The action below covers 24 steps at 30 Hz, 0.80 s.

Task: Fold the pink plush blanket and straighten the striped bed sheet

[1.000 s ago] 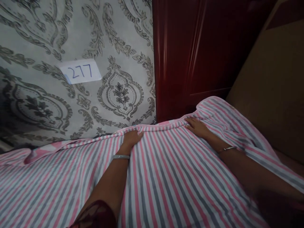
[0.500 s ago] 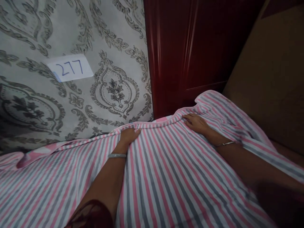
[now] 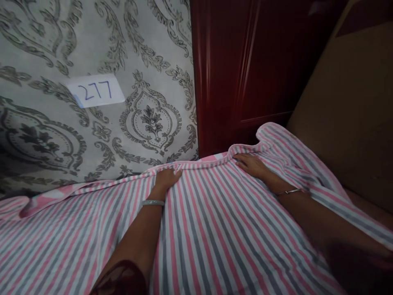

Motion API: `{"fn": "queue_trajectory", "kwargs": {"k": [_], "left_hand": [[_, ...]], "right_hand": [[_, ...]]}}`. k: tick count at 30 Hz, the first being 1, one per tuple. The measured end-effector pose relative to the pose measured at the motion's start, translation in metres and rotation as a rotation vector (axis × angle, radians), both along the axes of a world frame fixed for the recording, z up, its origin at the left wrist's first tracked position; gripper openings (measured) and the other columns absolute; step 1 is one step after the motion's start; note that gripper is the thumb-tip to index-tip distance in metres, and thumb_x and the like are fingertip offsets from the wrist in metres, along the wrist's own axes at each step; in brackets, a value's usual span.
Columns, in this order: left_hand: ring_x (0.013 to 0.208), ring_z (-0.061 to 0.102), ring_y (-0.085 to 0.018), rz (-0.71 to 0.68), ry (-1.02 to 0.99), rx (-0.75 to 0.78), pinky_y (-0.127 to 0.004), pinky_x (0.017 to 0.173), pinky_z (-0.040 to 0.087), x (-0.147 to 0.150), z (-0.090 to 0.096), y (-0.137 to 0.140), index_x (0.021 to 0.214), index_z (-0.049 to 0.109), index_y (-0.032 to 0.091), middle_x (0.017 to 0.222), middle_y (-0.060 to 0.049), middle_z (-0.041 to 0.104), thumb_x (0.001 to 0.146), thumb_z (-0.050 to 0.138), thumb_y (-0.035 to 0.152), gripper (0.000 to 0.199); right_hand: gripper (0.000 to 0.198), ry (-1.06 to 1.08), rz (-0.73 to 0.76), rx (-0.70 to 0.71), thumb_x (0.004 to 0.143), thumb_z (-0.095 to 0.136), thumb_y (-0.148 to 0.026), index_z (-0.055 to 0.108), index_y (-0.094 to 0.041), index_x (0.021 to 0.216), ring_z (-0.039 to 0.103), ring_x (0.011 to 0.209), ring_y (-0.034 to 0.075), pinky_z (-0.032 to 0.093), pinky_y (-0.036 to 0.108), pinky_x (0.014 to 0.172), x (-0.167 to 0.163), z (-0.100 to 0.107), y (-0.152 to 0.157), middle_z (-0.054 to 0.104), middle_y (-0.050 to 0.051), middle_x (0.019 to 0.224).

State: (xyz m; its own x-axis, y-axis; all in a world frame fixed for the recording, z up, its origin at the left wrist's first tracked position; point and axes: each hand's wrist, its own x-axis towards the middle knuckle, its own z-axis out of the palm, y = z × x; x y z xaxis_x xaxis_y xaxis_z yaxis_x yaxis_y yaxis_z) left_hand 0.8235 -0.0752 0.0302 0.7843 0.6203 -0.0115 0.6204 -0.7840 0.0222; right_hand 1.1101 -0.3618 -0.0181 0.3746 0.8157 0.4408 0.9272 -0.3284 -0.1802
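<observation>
A quilt with pink, grey and white stripes fills the lower part of the view; a pink patterned underside shows along its far edge. At that edge, left of the middle, my left hand is closed on the fabric, its thumb on top and its fingertips hidden. My right hand lies palm down near the edge further right, fingers stretched out and slightly apart on the stripes. Beyond it, the quilt's far right corner is bunched up into a raised fold.
Behind the quilt stands a wall with grey patterned wallpaper, bearing a paper label marked 277. A dark red glossy wooden panel adjoins it. On the right is a large brown board-like surface.
My right hand has flattened and shifted slightly back from the quilt's edge, which now shows beyond its fingers. The left hand stays at the edge. The view has shifted slightly.
</observation>
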Motion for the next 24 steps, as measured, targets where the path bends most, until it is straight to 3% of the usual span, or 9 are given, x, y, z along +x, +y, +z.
{"fn": "queue_trajectory", "kwargs": {"k": [5,10,14,17,19,22,24], "left_hand": [[0.124,0.064,-0.035,0.01,-0.008,0.011,-0.044,0.106,0.046,-0.002,0.001,-0.004,0.127,0.07,0.009,0.128,-0.021,0.071,0.098,0.028,0.06,0.072],[0.123,0.065,-0.035,0.009,-0.003,0.014,-0.043,0.103,0.048,-0.008,0.006,-0.011,0.122,0.073,0.009,0.126,-0.021,0.072,0.099,0.028,0.06,0.072],[0.122,0.065,-0.034,0.02,-0.006,0.027,-0.042,0.103,0.048,-0.01,0.008,-0.016,0.12,0.073,0.01,0.127,-0.02,0.072,0.099,0.029,0.058,0.069],[0.122,0.066,-0.034,0.018,-0.008,0.021,-0.042,0.103,0.048,-0.01,0.009,-0.017,0.12,0.073,0.009,0.126,-0.021,0.072,0.099,0.029,0.059,0.069],[0.122,0.066,-0.035,0.011,-0.001,0.023,-0.042,0.102,0.048,-0.011,0.009,-0.018,0.12,0.073,0.009,0.126,-0.021,0.072,0.099,0.028,0.059,0.071],[0.123,0.065,-0.035,0.015,0.009,0.037,-0.042,0.102,0.048,-0.012,0.01,-0.019,0.122,0.072,0.008,0.127,-0.022,0.071,0.099,0.026,0.06,0.072],[0.124,0.065,-0.034,0.016,0.013,0.03,-0.042,0.103,0.048,-0.013,0.011,-0.02,0.124,0.071,0.008,0.129,-0.021,0.071,0.099,0.026,0.06,0.073]], "right_hand": [[0.047,-0.027,0.102,-0.018,0.101,0.036,-0.035,0.07,-0.019,0.128,0.062,0.121,0.029,0.047,0.049,0.109,-0.01,0.009,-0.004,0.068,0.013,0.129],[0.053,0.005,0.084,-0.093,0.101,0.038,-0.038,0.058,-0.022,0.147,0.05,0.139,0.03,0.039,0.052,0.117,-0.013,0.012,-0.002,0.054,0.011,0.151],[0.058,0.087,0.049,-0.146,0.102,0.04,-0.046,0.05,-0.022,0.154,0.045,0.144,0.031,0.034,0.055,0.121,-0.019,0.018,0.015,0.049,0.011,0.155],[0.055,0.18,0.057,-0.183,0.105,0.034,-0.046,0.054,-0.023,0.151,0.046,0.144,0.028,0.036,0.05,0.121,-0.025,0.028,0.036,0.05,0.009,0.155],[0.055,0.25,-0.038,-0.257,0.106,0.03,-0.046,0.063,-0.022,0.143,0.051,0.14,0.028,0.04,0.046,0.118,-0.025,0.035,0.052,0.055,0.009,0.15],[0.059,0.308,-0.237,-0.355,0.104,0.034,-0.05,0.074,-0.012,0.126,0.064,0.124,0.033,0.05,0.044,0.106,-0.015,0.042,0.073,0.066,0.019,0.134],[0.056,0.303,-0.288,-0.375,0.101,0.042,-0.05,0.077,-0.009,0.118,0.069,0.113,0.034,0.054,0.042,0.097,-0.005,0.043,0.083,0.07,0.023,0.123]]}}
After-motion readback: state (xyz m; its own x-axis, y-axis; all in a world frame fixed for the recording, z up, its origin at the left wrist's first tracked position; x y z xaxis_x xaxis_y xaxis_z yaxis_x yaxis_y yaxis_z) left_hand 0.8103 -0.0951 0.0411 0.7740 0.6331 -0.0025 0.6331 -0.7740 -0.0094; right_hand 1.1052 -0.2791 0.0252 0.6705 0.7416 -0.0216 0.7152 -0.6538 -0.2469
